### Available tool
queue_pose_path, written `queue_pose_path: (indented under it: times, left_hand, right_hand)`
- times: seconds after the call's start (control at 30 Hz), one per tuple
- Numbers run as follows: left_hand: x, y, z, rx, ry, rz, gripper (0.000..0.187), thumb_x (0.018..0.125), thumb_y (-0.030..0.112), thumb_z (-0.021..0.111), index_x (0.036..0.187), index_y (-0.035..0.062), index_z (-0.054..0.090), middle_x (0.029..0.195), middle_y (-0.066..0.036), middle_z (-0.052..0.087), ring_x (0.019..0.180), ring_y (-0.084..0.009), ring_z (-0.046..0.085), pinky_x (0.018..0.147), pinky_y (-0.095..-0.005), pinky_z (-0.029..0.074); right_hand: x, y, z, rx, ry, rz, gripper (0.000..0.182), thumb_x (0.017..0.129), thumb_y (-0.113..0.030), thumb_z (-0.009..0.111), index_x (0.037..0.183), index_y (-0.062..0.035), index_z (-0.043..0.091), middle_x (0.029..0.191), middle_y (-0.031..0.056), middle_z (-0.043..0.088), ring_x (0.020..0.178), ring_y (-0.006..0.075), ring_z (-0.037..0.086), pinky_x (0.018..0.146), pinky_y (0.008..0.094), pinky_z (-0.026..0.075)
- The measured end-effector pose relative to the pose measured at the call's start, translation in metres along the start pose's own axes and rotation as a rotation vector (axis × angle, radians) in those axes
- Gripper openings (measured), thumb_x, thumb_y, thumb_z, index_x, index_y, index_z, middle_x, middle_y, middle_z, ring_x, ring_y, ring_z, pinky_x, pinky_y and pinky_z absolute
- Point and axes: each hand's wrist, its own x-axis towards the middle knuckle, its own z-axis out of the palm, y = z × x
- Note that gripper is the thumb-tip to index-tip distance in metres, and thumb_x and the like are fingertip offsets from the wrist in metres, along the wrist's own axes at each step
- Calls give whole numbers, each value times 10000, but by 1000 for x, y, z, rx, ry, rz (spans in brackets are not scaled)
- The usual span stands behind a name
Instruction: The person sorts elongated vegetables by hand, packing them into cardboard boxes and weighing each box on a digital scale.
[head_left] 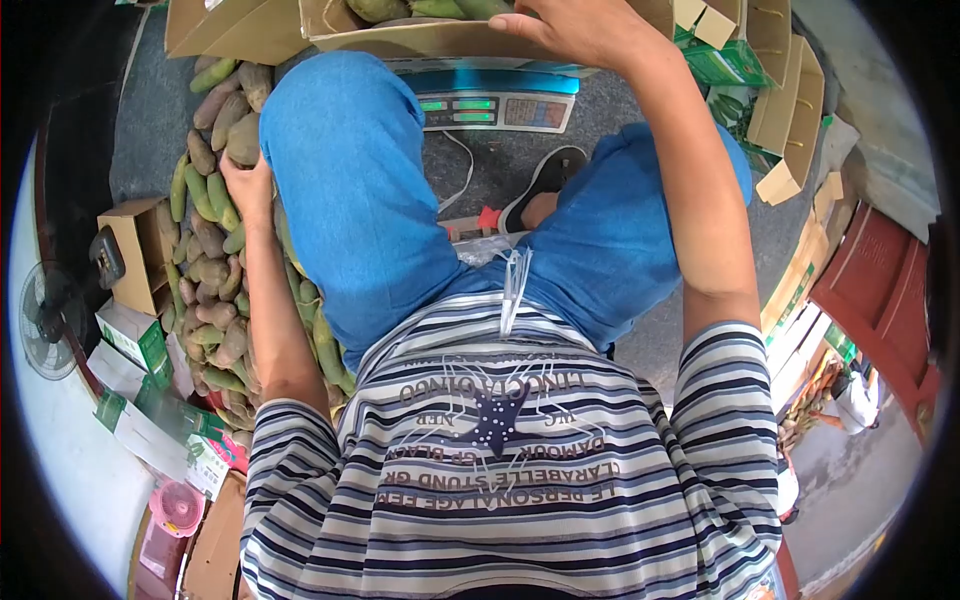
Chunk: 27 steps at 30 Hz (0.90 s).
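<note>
My left hand (246,186) reaches down beside my left knee to a heap of oblong green and brown fruits (212,275). Its thumb and fingertips are around the lower end of a broad brownish-green fruit (243,138); my knee hides part of the fingers. At the top, an open cardboard box (400,38) holds several of the same fruits (435,8) and sits over a digital scale (500,105) with lit green displays. My right hand (580,25) lies at the box's near rim, thumb stretched out; its other fingers are partly cut off by the frame's edge.
More cardboard boxes (790,110) with green packaging stand at the right. Green-and-white cartons (140,345), a pink basket (177,508) and a fan (55,320) are at the left. A white cable (468,165) runs from the scale near my shoe (545,185).
</note>
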Motion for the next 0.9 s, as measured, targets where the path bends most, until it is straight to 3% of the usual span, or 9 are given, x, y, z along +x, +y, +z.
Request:
queue_pose_path:
  times: [0.1, 0.27, 0.4, 0.5, 0.63, 0.73, 0.8, 0.9]
  left_hand:
    - [-15, -24, 8, -13, -142, -79, 654, 750, 294, 711, 1233, -43, 427, 1176, -210, 531, 1071, -289, 527, 923, -354, 405]
    - [-56, -48, 26, -279, -386, -483, 546, 786, 254, 657, 1206, -35, 460, 1159, -217, 546, 1026, -292, 559, 886, -359, 423]
    - [-90, -94, 22, -104, -564, -634, 512, 798, 243, 644, 1193, -34, 473, 1157, -210, 550, 1018, -290, 562, 877, -360, 426]
    - [-91, -118, 12, 145, -688, -605, 486, 806, 235, 635, 1183, -33, 483, 1155, -204, 554, 1013, -289, 564, 871, -361, 428]
    - [-28, -111, 4, 317, -530, -190, 452, 817, 224, 622, 1169, -32, 497, 1153, -196, 559, 1005, -288, 567, 863, -362, 432]
    - [21, -33, -10, 229, -179, 222, 380, 826, 191, 610, 1130, -22, 529, 1134, -176, 578, 990, -266, 574, 845, -350, 441]
    - [37, 83, -22, -121, -201, 280, 427, 840, 164, 637, 1187, -41, 496, 1145, -153, 581, 1039, -193, 557, 852, -308, 451]
    - [16, 237, -33, -300, -158, 375, 444, 858, 150, 625, 1229, -43, 474, 1156, -129, 579, 1059, -180, 551, 899, -296, 427]
  right_hand:
    - [0, 0, 0, 23, 0, -3, 532, 894, -477, 415, 789, 4, 618, 775, 212, 629, 785, 375, 603, 706, 449, 467]
    - [-1, -4, -2, 10, -34, 17, 545, 882, -500, 425, 812, 6, 615, 802, 215, 628, 813, 369, 602, 718, 443, 466]
    - [1, -3, 1, -19, -60, -2, 525, 853, -501, 482, 827, 6, 613, 822, 210, 628, 829, 360, 602, 724, 439, 468]
    - [-4, -5, -4, -38, -62, -61, 466, 819, -459, 557, 842, 3, 613, 827, 202, 627, 834, 351, 605, 725, 435, 470]
    - [4, 3, 9, -87, -139, -52, 405, 788, -401, 612, 854, -1, 615, 829, 196, 628, 831, 344, 608, 723, 432, 472]
    - [5, 1, 7, -83, -149, -54, 392, 785, -392, 614, 841, -4, 620, 810, 194, 630, 816, 346, 611, 719, 434, 473]
    - [5, -3, 5, -76, -155, -42, 394, 789, -396, 607, 830, -5, 624, 797, 193, 631, 806, 348, 612, 716, 436, 475]
    - [7, 0, 10, -50, -80, -60, 404, 796, -408, 591, 821, -7, 631, 778, 195, 632, 793, 349, 616, 705, 439, 480]
